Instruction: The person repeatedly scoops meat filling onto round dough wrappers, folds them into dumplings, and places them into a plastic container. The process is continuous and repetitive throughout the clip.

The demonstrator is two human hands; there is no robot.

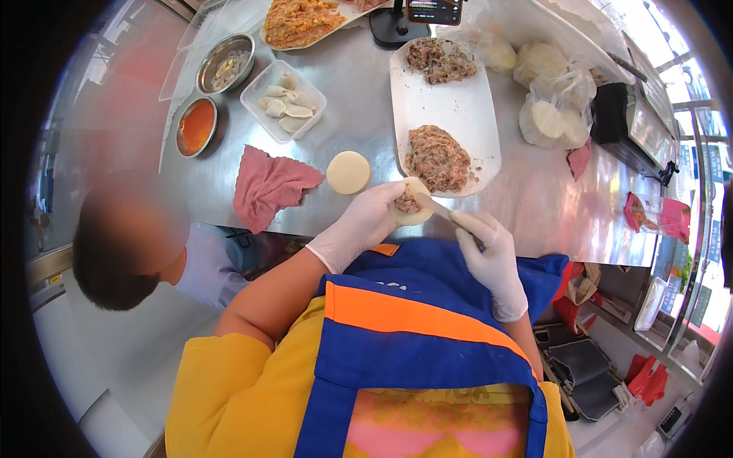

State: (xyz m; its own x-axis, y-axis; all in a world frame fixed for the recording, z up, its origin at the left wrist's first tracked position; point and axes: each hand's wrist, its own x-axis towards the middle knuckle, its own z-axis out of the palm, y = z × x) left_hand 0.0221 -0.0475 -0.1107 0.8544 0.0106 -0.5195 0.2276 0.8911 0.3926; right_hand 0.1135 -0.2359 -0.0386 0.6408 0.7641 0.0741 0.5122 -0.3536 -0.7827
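My gloved left hand [366, 220] holds a round dough wrapper [422, 216] with a dab of meat filling [407, 201] on it. In my gloved right hand [489, 246] is a flat spreading tool [438, 207], its tip at the filling. Just beyond, a white tray [441, 107] bears two mounds of minced meat, the nearer one [436, 158] close to the wrapper. A stack or single round of wrappers [349, 172] lies on the metal table, left of the tray; I cannot tell which. Farther left, folded dumplings [291, 109] sit in a clear plastic box [252, 106].
A pink cloth [272, 186] lies near the left front edge. Behind it stand a bowl of orange-red sauce [196, 127] and a steel bowl [247, 67]. Bagged dough rounds [552, 123] are at right, a phone stand [389, 31] at the back. Another person [200, 263] is at left.
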